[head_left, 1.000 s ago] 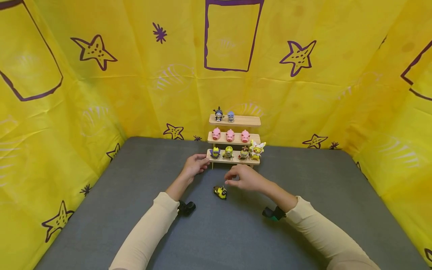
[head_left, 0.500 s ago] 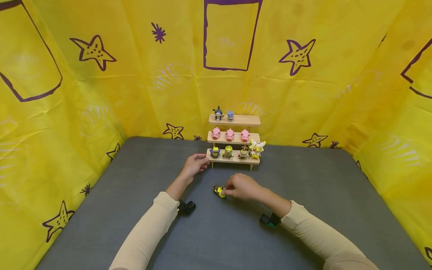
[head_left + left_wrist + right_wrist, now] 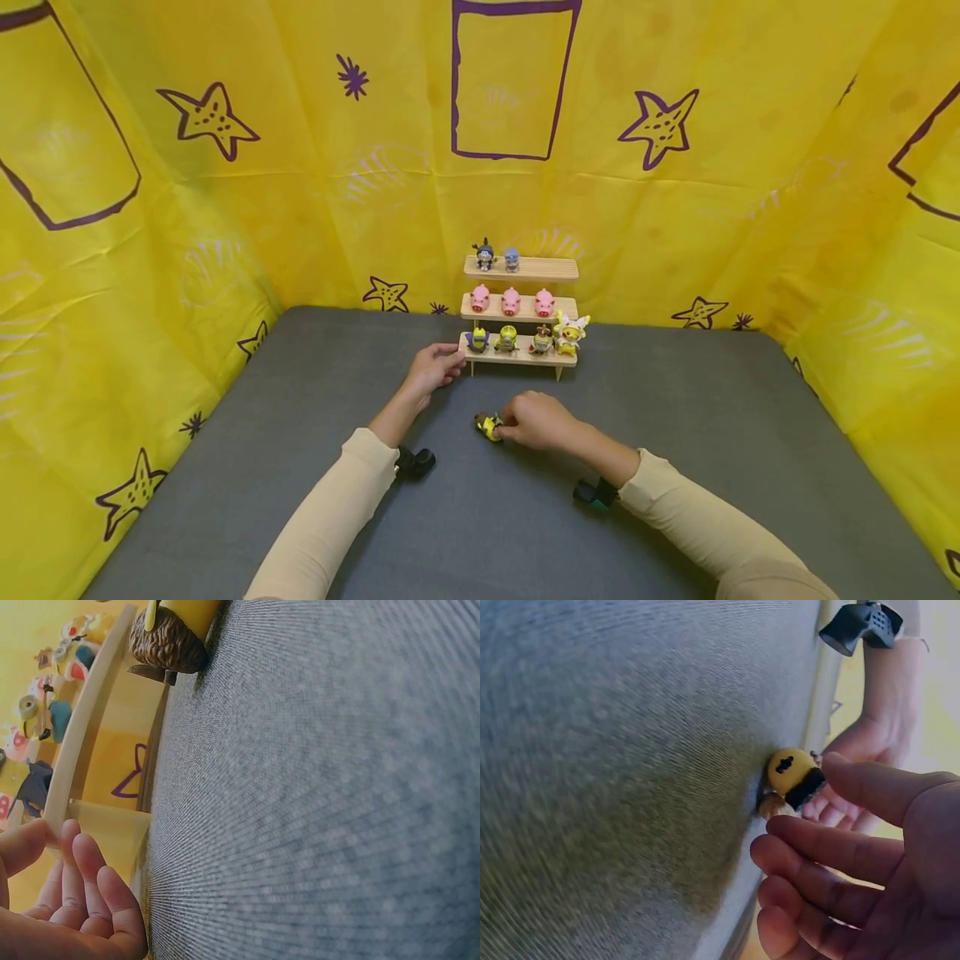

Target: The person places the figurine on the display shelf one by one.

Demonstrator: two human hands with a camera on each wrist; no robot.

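Observation:
A yellow minion figurine (image 3: 486, 425) with a brown, textured garment lies on the dark table. My right hand (image 3: 542, 422) is at its right side, thumb and forefinger pinching it; the right wrist view shows the yellow head and black strap (image 3: 804, 789) between them. Farther back, my left hand (image 3: 433, 368) holds the left end of the lowest tier of a three-tier wooden display stand (image 3: 517, 358), thumb above and fingers below. That tier carries several yellow figurines, among them one in a purple cape (image 3: 477, 340) and one with white ears (image 3: 569, 335).
Three pink pig figurines (image 3: 511, 301) stand on the middle tier. On the top tier are a dark-haired figurine (image 3: 484, 256) and a blue-grey one (image 3: 512, 260), both toward the left. A yellow patterned cloth (image 3: 300, 225) encloses the table's back and sides.
My right hand has moved down and slightly toward me, from above the table to the minion figurine, and closed its fingertips on it. The left hand has stayed at the stand.

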